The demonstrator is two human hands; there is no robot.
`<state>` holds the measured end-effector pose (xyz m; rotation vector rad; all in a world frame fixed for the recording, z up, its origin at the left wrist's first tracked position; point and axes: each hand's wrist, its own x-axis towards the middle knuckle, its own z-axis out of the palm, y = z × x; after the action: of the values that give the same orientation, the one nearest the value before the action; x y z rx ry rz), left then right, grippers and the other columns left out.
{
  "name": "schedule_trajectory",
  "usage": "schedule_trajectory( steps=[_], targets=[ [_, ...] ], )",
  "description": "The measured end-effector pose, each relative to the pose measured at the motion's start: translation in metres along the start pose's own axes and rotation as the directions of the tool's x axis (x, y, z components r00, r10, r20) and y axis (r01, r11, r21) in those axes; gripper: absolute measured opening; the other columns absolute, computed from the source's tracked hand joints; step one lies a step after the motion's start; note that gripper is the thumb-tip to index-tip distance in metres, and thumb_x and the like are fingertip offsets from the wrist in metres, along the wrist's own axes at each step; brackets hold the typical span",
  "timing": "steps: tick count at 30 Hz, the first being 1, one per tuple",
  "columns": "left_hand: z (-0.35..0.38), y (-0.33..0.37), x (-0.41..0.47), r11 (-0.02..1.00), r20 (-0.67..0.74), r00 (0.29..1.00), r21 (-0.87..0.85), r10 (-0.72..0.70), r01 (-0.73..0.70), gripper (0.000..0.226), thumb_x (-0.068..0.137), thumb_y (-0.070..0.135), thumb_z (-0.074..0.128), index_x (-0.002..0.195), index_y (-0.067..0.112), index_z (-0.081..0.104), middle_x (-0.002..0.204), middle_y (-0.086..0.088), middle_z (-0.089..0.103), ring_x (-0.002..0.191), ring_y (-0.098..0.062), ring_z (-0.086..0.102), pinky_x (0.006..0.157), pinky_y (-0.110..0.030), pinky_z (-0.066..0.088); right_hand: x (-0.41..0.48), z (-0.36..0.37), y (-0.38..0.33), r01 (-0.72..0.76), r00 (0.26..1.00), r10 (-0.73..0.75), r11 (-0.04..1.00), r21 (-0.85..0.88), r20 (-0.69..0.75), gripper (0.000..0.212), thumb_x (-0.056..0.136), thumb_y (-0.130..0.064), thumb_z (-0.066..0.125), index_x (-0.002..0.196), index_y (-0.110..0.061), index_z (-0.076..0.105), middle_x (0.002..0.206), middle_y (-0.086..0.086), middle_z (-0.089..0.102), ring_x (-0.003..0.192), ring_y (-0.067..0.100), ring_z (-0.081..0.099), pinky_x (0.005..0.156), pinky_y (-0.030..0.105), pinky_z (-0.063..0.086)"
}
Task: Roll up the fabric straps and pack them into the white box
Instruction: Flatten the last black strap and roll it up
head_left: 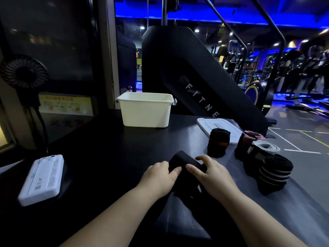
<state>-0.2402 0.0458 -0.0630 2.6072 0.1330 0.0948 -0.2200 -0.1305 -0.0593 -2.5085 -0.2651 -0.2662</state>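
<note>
Near the middle of the table [106, 157], your two grips hold one black strap [185, 162].
Your left grip [160, 177] and right grip [210, 175] pinch its half-wound roll between them. The roll lies sideways, with its tail trailing near. Four rolled straps [274, 172] sit right, and one white box [146, 111] stands far, with one lid [220, 126] beside it.

A dim gym was lit by blue ceiling light strips [187, 18].
A black matte table [106, 157] stood against a dark glass wall panel [53, 32], with a round black fan [24, 72] and a yellow printed notice [65, 104] beyond its far-left corner. Behind its far edge rose a large black exercise machine with white lettering [195, 77]. To the right, a grey floor marked with white and yellow lines [293, 125] ran towards rows of dark cardio machines [302, 68].
</note>
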Motion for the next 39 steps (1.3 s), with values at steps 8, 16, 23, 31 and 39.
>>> schedule_trajectory(
  steps=[8, 16, 23, 31, 39],
  targets=[
    [0.0, 0.024, 0.026, 0.848, 0.013, 0.982, -0.506, 0.186, -0.154, 0.05, 0.096, 0.03, 0.055, 0.141, 0.024, 0.035, 0.129, 0.005, 0.054, 0.114, -0.009, 0.052, 0.094, -0.022, 0.04, 0.019, -0.007, 0.009, -0.001, 0.99, -0.015, 0.994, 0.106, 0.144, 0.042, 0.089, -0.047, 0.06, 0.124, -0.03, 0.041, 0.097, -0.004, 0.067, 0.087, 0.013, 0.064, 0.075, 0.03, 0.049],
    [0.0, 0.02, 0.069, 0.801, 0.035, 0.961, -0.561, 0.274, -0.208, 0.068, 0.086, 0.014, 0.064, 0.146, 0.027, 0.036, 0.14, 0.002, 0.04, 0.121, -0.007, 0.047, 0.091, -0.004, 0.039, 0.06, -0.017, 0.009, -0.059, 0.99, -0.002, 0.9, 0.432, 0.14, 0.029, 0.082, -0.025, 0.067, 0.105, -0.015, 0.054, 0.102, 0.007, 0.066, 0.1, 0.022, 0.063, 0.094, 0.045, 0.05],
    [-0.005, 0.005, 0.096, 0.687, 0.2, 0.908, -0.717, 0.367, -0.12, 0.056, 0.088, -0.005, 0.06, 0.129, 0.03, 0.048, 0.118, -0.003, 0.064, 0.105, -0.008, 0.061, 0.089, -0.018, 0.047, 0.084, 0.002, 0.018, -0.056, 0.987, -0.033, 0.842, 0.536, 0.155, 0.028, 0.085, -0.032, 0.072, 0.108, -0.035, 0.057, 0.102, -0.002, 0.072, 0.098, 0.02, 0.069, 0.092, 0.045, 0.054],
    [0.01, -0.003, 0.105, 0.671, 0.157, 0.899, -0.72, 0.408, -0.178, 0.066, 0.062, 0.02, 0.078, 0.116, 0.044, 0.047, 0.113, 0.011, 0.064, 0.105, 0.003, 0.06, 0.094, -0.019, 0.048, 0.09, 0.012, 0.023, 0.044, 0.998, -0.063, 0.876, 0.48, 0.024, 0.048, 0.058, -0.059, 0.079, 0.093, -0.029, 0.067, 0.095, -0.003, 0.071, 0.085, 0.018, 0.07, 0.08, 0.046, 0.058],
    [0.008, 0.009, 0.097, 0.606, 0.156, 0.826, -0.754, 0.542, -0.255, 0.051, 0.071, -0.003, 0.075, 0.104, 0.033, 0.058, 0.097, 0.004, 0.063, 0.092, -0.002, 0.059, 0.087, -0.021, 0.048, 0.088, 0.004, 0.019, 0.015, 0.997, 0.03, 0.816, 0.577, -0.067, 0.037, 0.088, -0.043, 0.063, 0.079, -0.008, 0.069, 0.082, 0.012, 0.072, 0.079, 0.023, 0.07, 0.067, 0.033, 0.06]
  ],
)
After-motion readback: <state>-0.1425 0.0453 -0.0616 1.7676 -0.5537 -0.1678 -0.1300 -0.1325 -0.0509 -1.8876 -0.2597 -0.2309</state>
